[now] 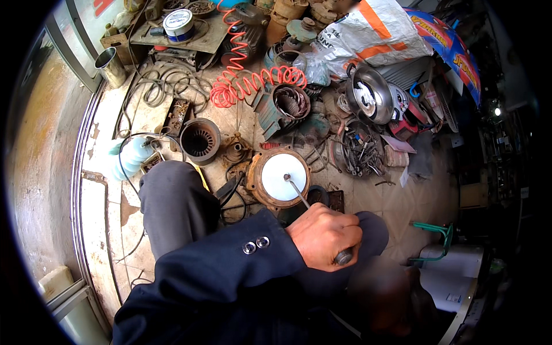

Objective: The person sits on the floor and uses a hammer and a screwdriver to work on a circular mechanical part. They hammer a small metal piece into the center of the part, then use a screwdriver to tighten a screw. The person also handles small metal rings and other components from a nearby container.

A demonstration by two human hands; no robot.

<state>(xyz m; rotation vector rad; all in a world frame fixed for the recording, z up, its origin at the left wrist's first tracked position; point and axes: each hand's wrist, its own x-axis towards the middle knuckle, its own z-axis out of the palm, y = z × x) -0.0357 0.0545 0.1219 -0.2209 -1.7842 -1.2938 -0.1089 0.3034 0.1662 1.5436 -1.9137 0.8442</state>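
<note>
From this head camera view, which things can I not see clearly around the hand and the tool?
- Left hand: its fingers wrap the tool handle, so the handle's shape is hidden.
- Tool tip: too small to tell whether it touches the white disc in the rusty motor cover.
- Right hand: a dark blur at the lower right; whether it holds anything cannot be told.
- Loose metal parts: too small to name.
</note>
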